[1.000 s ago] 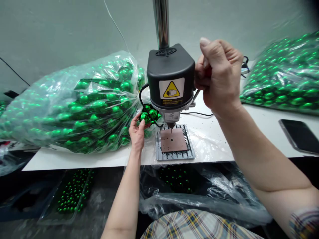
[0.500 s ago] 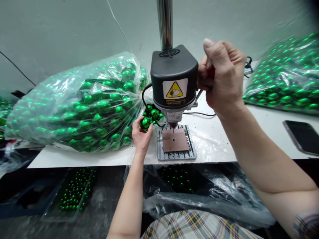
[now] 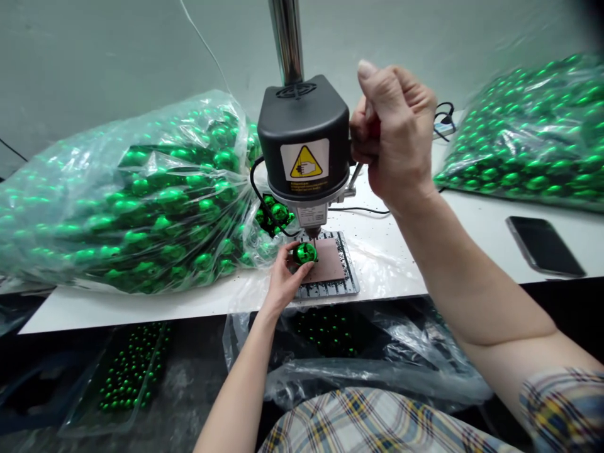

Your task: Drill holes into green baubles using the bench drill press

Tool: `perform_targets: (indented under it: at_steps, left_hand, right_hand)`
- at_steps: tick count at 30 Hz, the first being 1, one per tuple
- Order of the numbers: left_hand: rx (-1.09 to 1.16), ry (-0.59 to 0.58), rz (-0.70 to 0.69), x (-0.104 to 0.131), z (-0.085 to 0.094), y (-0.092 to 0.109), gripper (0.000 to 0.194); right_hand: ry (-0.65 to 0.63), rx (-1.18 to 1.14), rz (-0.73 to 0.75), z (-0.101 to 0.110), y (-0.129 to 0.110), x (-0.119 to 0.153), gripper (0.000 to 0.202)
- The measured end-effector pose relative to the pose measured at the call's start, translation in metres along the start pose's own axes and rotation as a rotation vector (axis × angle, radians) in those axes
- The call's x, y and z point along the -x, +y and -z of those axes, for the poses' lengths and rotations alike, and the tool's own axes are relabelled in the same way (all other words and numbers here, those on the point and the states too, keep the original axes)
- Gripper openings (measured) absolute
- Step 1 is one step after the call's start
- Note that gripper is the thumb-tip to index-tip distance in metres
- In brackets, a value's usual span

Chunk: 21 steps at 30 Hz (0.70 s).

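Observation:
A shiny green ball (image 3: 306, 253) is held between the thumb and fingers of my left hand (image 3: 285, 275), over the left part of a pinkish-brown plate (image 3: 331, 264). That plate lies on the slotted grey base (image 3: 352, 286) of a black drill press (image 3: 304, 135), whose bit points down just behind the ball. Whether the ball touches the plate, I cannot tell. My right hand (image 3: 399, 126) is wrapped round the red-knobbed lever at the right of the drill head.
Big clear bags of green balls lie at the left (image 3: 160, 207) and right (image 3: 533, 138). Loose green balls (image 3: 279, 212) sit behind the drill base. A phone (image 3: 545, 245) lies on the white table (image 3: 141, 305). Below the table's edge is a clear bin (image 3: 127, 377) of green balls.
My left hand has brought a green ball from the pile left of the drill base to over the plate, under the drill. My right hand stays on the lever. The view has shifted slightly.

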<state>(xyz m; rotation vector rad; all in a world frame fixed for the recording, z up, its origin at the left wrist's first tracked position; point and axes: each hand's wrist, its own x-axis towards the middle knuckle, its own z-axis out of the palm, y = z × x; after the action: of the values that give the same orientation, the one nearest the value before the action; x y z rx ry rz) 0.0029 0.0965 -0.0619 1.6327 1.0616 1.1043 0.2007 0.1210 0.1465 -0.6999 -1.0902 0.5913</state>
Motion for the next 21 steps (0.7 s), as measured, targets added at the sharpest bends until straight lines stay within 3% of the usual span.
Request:
perform_targets:
  at_steps: [12,15,19,21]
  left_hand:
    - [-0.323,0.004,-0.222,-0.009,0.001,0.006,0.047]
    - [-0.255,0.026,-0.180,-0.007,0.002,0.001,0.049]
    - [-0.102,0.084,-0.008,0.000,0.006,-0.010,0.053]
    - [-0.071,0.074,-0.002,0.003,0.007,-0.015,0.055]
  right_hand:
    - [0.016,0.059,0.016,-0.001,-0.002,0.000,0.061]
    - [0.013,0.060,0.013,-0.001,-0.001,0.000,0.061]
    - [-0.007,0.020,0.031,-0.001,0.000,0.000,0.060]
    - [-0.007,0.025,0.036,-0.001,0.000,0.000,0.060]
